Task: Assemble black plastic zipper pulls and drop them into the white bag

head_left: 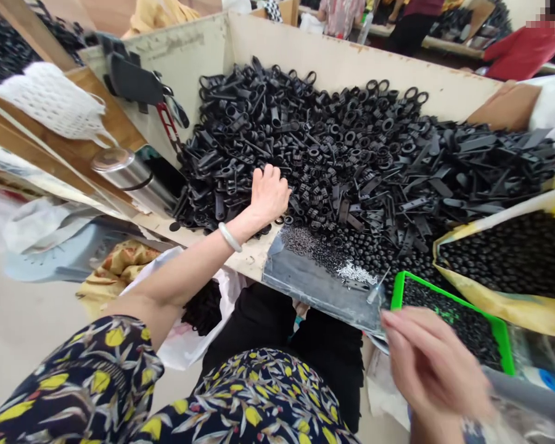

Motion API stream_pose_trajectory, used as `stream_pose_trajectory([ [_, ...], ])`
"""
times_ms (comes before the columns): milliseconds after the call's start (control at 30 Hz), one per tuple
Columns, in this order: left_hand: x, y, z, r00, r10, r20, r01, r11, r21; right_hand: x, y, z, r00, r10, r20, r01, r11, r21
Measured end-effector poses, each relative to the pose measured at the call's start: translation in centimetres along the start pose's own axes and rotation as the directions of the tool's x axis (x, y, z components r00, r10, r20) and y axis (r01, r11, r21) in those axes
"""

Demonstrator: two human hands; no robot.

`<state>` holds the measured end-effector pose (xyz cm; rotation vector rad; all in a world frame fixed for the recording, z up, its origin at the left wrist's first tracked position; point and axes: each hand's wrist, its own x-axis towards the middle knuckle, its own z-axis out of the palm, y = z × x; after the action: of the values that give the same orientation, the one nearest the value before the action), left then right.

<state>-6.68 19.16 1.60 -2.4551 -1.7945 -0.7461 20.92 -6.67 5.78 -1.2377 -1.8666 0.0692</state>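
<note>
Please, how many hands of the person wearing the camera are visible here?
2: the left hand is at the heap of black parts; the right hand, blurred, appears in front of the green tray. Neither is fully hidden.

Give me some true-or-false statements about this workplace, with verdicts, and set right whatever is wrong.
1. The left hand is at the heap of black parts. True.
2. The bracelet is on the right wrist. False: the pale bracelet is on the left wrist.
3. A small cluster of silvery pieces lies on the dark sheet near the worktop's front edge. True.
4. The tray near the right hand is red. False: the tray is green.
5. The steel flask is on the right side of the picture. False: the steel flask is on the left side.
</note>
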Motion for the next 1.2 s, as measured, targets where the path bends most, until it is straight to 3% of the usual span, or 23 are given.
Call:
stream_pose_trajectory([
  [100,1.2,-0.5,1.2,0.999,-0.011,0.03,0.011,1.0,-0.012,1.1,1.7,3.1,0.992,-0.069,0.105,0.064,0.997,0.052],
  [233,1.2,-0.8,1.2,0.995,-0.101,0.017,0.102,0.993,-0.054,0.7,4.0,6.8,0.978,-0.012,0.206,-0.008,0.995,0.095],
  [333,1.4,-0.5,-0.3,0.993,-0.116,0.03,0.12,0.967,-0.227,0.1,5.4,7.8,0.963,0.087,0.256,-0.101,0.994,0.045],
  [400,1.5,-0.4,-1.9,0.993,-0.094,0.067,0.114,0.901,-0.419,-0.1,6.2,8.2,0.952,0.129,0.279,-0.126,0.992,-0.032],
  [533,1.0,-0.1,-4.9,0.981,-0.07,0.182,0.177,0.714,-0.678,0.3,6.9,9.6,0.928,0.112,0.355,-0.036,0.976,-0.213],
  [633,-1.3,0.5,-5.7,0.958,-0.054,0.282,0.244,0.672,-0.699,0.9,6.8,11.1,0.91,0.089,0.406,0.06,0.938,-0.341],
  [700,-3.8,1.2,-5.0,0.937,-0.022,0.348,0.266,0.692,-0.671,1.3,6.8,11.9,0.896,0.101,0.432,0.086,0.916,-0.392],
  [800,-8.0,2.4,-2.7,0.903,0.078,0.423,0.202,0.792,-0.576,1.8,6.8,12.5,0.877,0.13,0.463,0.083,0.907,-0.412],
  [900,-11.0,3.2,-0.3,0.903,0.07,0.424,0.135,0.891,-0.434,2.3,7.0,12.4,0.86,0.151,0.488,0.073,0.909,-0.41],
  [1033,-12.1,3.4,1.0,0.908,0.026,0.418,0.142,0.92,-0.365,2.9,7.2,12.0,0.836,0.174,0.52,0.095,0.888,-0.45],
  [1200,-11.4,2.7,0.9,0.891,0.098,0.444,0.1,0.91,-0.402,3.3,6.8,12.3,0.838,0.187,0.513,0.026,0.925,-0.38],
])
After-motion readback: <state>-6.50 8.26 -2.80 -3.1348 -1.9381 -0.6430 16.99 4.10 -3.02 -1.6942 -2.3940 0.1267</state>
